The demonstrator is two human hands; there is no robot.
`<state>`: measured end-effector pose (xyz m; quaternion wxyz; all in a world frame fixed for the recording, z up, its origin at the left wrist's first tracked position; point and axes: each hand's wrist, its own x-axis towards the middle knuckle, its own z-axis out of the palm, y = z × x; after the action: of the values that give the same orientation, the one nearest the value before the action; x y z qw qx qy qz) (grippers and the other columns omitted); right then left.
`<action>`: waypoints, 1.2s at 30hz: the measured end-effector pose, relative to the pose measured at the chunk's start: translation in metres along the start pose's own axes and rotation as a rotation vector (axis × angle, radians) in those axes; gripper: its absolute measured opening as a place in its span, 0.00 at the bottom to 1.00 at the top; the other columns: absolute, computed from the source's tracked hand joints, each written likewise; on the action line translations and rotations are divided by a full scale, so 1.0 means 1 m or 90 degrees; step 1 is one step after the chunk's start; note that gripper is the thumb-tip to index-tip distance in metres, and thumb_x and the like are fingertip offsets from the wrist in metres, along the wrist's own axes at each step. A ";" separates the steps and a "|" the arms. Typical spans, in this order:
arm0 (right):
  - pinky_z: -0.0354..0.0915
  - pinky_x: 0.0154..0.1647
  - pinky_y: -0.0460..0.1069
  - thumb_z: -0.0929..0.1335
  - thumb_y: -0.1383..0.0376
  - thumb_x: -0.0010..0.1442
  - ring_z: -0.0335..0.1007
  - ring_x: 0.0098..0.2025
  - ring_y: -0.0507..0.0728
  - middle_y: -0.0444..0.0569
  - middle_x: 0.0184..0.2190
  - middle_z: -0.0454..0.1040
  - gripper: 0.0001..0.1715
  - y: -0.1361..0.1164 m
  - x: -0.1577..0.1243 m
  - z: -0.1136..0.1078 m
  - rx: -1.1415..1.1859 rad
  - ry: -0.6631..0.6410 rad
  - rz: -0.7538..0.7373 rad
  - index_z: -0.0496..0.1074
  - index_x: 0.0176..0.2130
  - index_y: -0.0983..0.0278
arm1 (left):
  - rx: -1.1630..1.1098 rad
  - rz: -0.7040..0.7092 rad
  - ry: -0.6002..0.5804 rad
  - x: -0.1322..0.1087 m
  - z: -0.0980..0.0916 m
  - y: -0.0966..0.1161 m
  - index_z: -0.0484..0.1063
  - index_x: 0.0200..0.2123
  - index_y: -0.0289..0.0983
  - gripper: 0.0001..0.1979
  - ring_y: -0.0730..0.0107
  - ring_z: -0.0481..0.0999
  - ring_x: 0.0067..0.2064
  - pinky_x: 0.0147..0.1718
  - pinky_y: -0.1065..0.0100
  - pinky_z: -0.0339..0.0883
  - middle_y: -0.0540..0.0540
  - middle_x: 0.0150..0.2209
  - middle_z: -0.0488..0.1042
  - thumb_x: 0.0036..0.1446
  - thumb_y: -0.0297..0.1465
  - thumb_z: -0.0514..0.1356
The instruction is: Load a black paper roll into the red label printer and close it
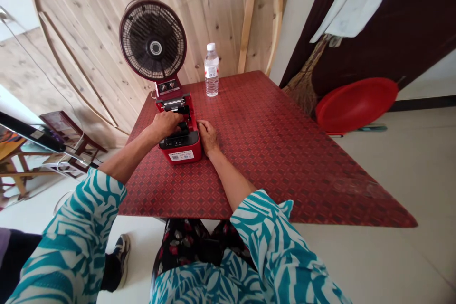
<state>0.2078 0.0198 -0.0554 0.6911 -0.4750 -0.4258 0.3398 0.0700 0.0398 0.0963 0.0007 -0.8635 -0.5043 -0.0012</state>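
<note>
A small red and black machine (181, 145) with a white label on its front stands on the red patterned table (270, 152). My left hand (166, 124) rests on top of it with the fingers curled down into its black opening. Whether they hold anything is hidden. My right hand (207, 136) presses against the machine's right side, fingers together and bent along the casing.
A dark red table fan (153, 40) stands right behind the machine. A clear water bottle (211, 70) stands at the table's far edge. A large round wooden board leans on the wall. A red basin (356, 103) and a broom lie on the floor at right.
</note>
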 end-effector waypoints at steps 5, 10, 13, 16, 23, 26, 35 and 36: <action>0.65 0.58 0.58 0.62 0.52 0.56 0.74 0.50 0.60 0.48 0.42 0.80 0.19 -0.002 -0.001 0.000 -0.004 -0.003 -0.004 0.76 0.38 0.58 | -0.119 0.018 0.101 -0.034 -0.024 -0.006 0.80 0.41 0.42 0.14 0.48 0.76 0.50 0.49 0.60 0.65 0.45 0.37 0.78 0.47 0.28 0.70; 0.66 0.57 0.57 0.64 0.52 0.55 0.74 0.48 0.60 0.46 0.41 0.81 0.18 -0.001 -0.001 0.000 0.001 0.011 0.002 0.77 0.38 0.58 | -0.430 -0.033 0.247 -0.065 -0.012 -0.066 0.77 0.40 0.38 0.14 0.64 0.77 0.39 0.40 0.68 0.66 0.47 0.35 0.79 0.47 0.31 0.69; 0.67 0.56 0.56 0.65 0.52 0.56 0.75 0.48 0.59 0.45 0.41 0.82 0.18 0.000 -0.002 -0.003 -0.001 0.014 0.004 0.77 0.39 0.57 | -0.608 -0.123 0.264 -0.071 0.021 -0.100 0.72 0.37 0.37 0.16 0.68 0.76 0.34 0.36 0.69 0.67 0.49 0.31 0.78 0.42 0.33 0.69; 0.67 0.56 0.56 0.65 0.53 0.56 0.75 0.49 0.59 0.46 0.42 0.82 0.17 0.000 -0.002 -0.005 -0.007 0.015 0.011 0.78 0.39 0.58 | -0.708 -0.194 0.264 -0.069 0.058 -0.116 0.69 0.35 0.37 0.19 0.71 0.75 0.32 0.35 0.71 0.66 0.52 0.29 0.76 0.37 0.33 0.69; 0.67 0.56 0.56 0.65 0.53 0.55 0.75 0.49 0.59 0.47 0.42 0.82 0.18 -0.001 -0.003 -0.006 0.002 0.016 0.025 0.77 0.40 0.59 | -0.753 -0.226 0.174 -0.065 0.093 -0.117 0.65 0.33 0.38 0.19 0.70 0.74 0.27 0.26 0.72 0.65 0.52 0.26 0.75 0.37 0.35 0.68; 0.67 0.56 0.56 0.65 0.53 0.55 0.75 0.49 0.59 0.46 0.42 0.82 0.18 0.000 -0.003 -0.006 0.003 0.017 0.025 0.77 0.40 0.59 | -0.736 -0.219 0.161 -0.068 0.085 -0.117 0.70 0.38 0.38 0.20 0.65 0.78 0.36 0.33 0.69 0.70 0.47 0.34 0.79 0.38 0.34 0.67; 0.67 0.55 0.57 0.65 0.51 0.54 0.75 0.48 0.60 0.47 0.42 0.82 0.20 0.003 -0.004 -0.008 -0.007 0.021 0.036 0.77 0.40 0.59 | -0.602 -0.203 0.138 -0.029 0.060 -0.115 0.75 0.45 0.35 0.24 0.56 0.77 0.51 0.48 0.64 0.70 0.41 0.47 0.80 0.41 0.32 0.64; 0.67 0.55 0.57 0.65 0.51 0.54 0.75 0.48 0.60 0.47 0.42 0.82 0.21 0.004 -0.004 -0.009 -0.009 0.019 0.037 0.77 0.40 0.60 | -0.561 -0.201 0.116 -0.023 0.059 -0.115 0.76 0.42 0.35 0.21 0.58 0.78 0.47 0.43 0.66 0.70 0.43 0.42 0.81 0.41 0.31 0.63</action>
<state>0.2138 0.0146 -0.0615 0.6839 -0.4970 -0.4038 0.3495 -0.0414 0.0764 0.0368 -0.3215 -0.6910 -0.5784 -0.2908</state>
